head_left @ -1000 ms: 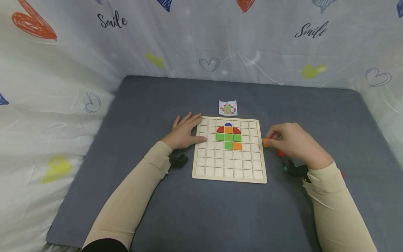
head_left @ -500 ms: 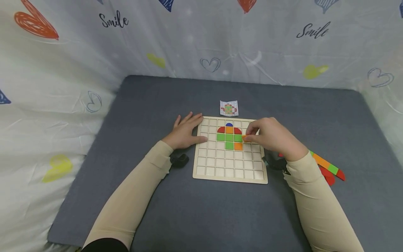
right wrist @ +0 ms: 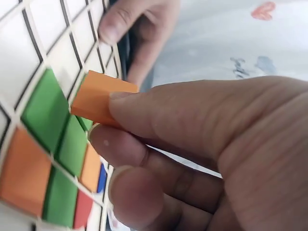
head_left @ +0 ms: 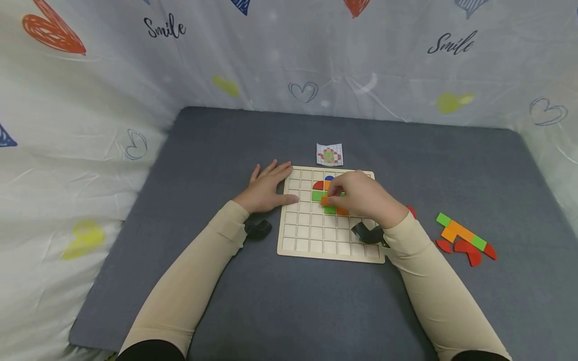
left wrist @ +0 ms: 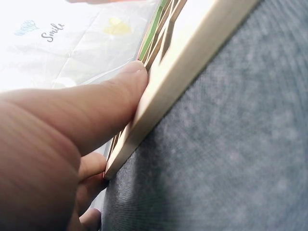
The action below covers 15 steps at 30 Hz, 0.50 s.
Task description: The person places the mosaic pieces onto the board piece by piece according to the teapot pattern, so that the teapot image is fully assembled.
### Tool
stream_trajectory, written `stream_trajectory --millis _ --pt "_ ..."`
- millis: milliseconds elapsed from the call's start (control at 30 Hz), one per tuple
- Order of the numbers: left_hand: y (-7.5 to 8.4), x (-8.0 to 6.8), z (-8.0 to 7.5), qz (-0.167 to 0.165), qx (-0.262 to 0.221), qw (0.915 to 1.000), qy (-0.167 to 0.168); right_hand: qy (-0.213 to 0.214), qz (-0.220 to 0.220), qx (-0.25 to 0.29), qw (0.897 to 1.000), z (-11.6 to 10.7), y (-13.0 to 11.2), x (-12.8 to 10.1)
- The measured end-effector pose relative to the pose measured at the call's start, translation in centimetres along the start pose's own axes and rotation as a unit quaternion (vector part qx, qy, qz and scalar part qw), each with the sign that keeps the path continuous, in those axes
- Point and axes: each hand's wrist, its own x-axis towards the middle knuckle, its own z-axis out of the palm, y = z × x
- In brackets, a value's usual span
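Note:
A square wooden grid board (head_left: 300,232) lies on the table, with red, green, orange and blue tiles set in its upper middle cells. My right hand (head_left: 363,195) is over the board and pinches a square orange tile (right wrist: 98,98) between thumb and fingers. In the right wrist view that tile overlaps a green tile, beside other green tiles (right wrist: 46,111) and an orange tile (right wrist: 25,173) lying in cells. My left hand (head_left: 266,190) rests at the board's left edge, its thumb on the rim and its fingers spread by the upper left corner. The right hand hides some set tiles.
A small picture card (head_left: 329,155) with a coloured grid pattern lies just beyond the board. Loose tiles in orange (head_left: 460,231), green (head_left: 443,219) and red (head_left: 473,255) lie on the grey table at the right. A red piece (head_left: 411,211) shows beside the right sleeve.
My right hand has moved left from beside the board to over its tiles, carrying the orange tile. The loose tiles at the right have come into view. My left hand stays put.

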Motion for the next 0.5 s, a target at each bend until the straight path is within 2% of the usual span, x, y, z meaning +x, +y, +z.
stream_trajectory --millis 233,500 --pt "-0.1 0.3 0.2 0.001 0.013 0.9999 -0.001 -0.014 -0.011 -0.005 1.000 1.2 -0.6 0.8" --pt "-0.2 0.2 0.2 0.002 0.006 1.0000 0.001 -0.007 -0.025 -0.023 0.999 2.0 -0.6 1.2"
